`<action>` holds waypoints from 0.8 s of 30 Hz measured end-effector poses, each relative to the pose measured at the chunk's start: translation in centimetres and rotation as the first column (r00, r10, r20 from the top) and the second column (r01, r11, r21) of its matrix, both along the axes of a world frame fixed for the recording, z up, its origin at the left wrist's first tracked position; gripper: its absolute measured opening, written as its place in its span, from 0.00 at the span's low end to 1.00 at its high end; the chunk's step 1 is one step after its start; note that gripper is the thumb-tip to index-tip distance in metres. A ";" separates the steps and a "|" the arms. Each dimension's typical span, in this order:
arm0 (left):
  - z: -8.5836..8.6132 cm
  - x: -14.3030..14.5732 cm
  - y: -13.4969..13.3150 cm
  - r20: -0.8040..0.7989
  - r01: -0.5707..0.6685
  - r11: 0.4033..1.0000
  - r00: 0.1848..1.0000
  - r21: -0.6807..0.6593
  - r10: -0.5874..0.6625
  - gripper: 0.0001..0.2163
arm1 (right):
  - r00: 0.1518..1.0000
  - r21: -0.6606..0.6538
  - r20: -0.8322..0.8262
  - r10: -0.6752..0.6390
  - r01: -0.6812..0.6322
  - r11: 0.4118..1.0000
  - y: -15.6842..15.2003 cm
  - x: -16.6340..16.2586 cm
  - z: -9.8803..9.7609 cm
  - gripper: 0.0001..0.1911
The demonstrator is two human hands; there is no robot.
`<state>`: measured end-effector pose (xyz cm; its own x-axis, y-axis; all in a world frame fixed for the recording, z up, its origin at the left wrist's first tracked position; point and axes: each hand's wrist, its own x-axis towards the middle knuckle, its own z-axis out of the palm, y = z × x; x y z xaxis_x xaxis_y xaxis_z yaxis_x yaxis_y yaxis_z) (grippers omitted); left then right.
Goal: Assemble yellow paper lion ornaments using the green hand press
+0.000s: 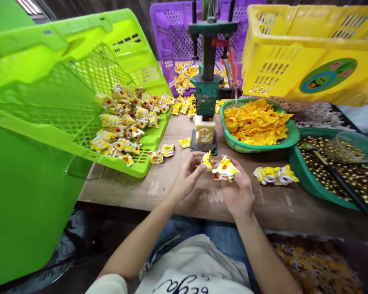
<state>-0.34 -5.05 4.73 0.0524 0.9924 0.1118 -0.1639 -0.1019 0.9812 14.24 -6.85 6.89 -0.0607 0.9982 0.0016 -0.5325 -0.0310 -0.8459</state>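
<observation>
The yellow-and-white toy figure [225, 170] sat in the right hand [237, 192], fingers curled under and round it, held just above the table's [178, 192] front edge & w/ its printed face up, prob. so the face stayed in view. The left hand [187, 179] pinched a small yellow piece [207, 160] betw. thumb and fingertips, right beside the figure, nearly touching; the two hands met in front of the press, which kept the parts close to it.

The green hand press [207, 81] stood straight ahead, a cream block [205, 130] seated on its base plate under the ram. Loose figures [276, 174] lay just right of the hands, within easy reach. A round green basket [290, 136] of orange pieces sat right of the press; further right, a green tray [306, 183] of small brass-coloured bits w/ a dark-handled scoop [337, 177].

Left, a lime crate [79, 81] was tipped onto the table so its painted figures [125, 118] spilled toward the open lip. Purple crate [174, 36] and yellow crate [309, 49] stood at the back.
</observation>
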 end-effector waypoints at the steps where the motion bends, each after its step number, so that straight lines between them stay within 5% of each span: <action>1: -0.3 0.1 0.0 -0.020 -0.014 1.000 1.000 0.017 0.015 0.18 | 1.000 -0.006 0.008 0.010 -0.010 1.000 0.0 0.0 0.0 0.28; 6: -1.1 0.5 0.0 0.086 -0.106 0.994 0.991 0.017 0.105 0.18 | 0.995 -0.059 -0.032 0.089 -0.091 0.994 0.3 -0.3 0.2 0.25; 10: -1.1 0.9 -0.1 0.124 -0.060 0.998 0.990 -0.032 0.063 0.24 | 0.986 -0.090 -0.106 0.132 -0.141 0.986 0.7 -0.8 -0.2 0.22; 15: -1.0 0.9 0.8 0.210 -0.107 0.983 0.968 -0.150 0.138 0.23 | 0.977 0.029 0.214 0.013 -0.020 0.999 0.2 -0.5 -0.9 0.23; 19: -0.2 0.7 1.1 0.292 -0.064 0.981 0.949 -0.184 0.116 0.20 | 0.794 0.282 0.592 -0.136 -0.046 0.958 -0.5 0.0 -1.0 0.22; 24: 0.1 0.8 0.7 0.240 -0.055 0.986 0.966 -0.156 0.091 0.17 | 0.564 0.529 0.733 -0.381 -0.119 0.840 -0.9 -0.4 -1.2 0.23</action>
<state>0.48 -4.35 4.81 -0.0316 0.9989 -0.0348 -0.3989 0.0193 0.9168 13.88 -7.70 5.65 -0.1541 0.8613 0.4842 0.3951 0.5029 -0.7688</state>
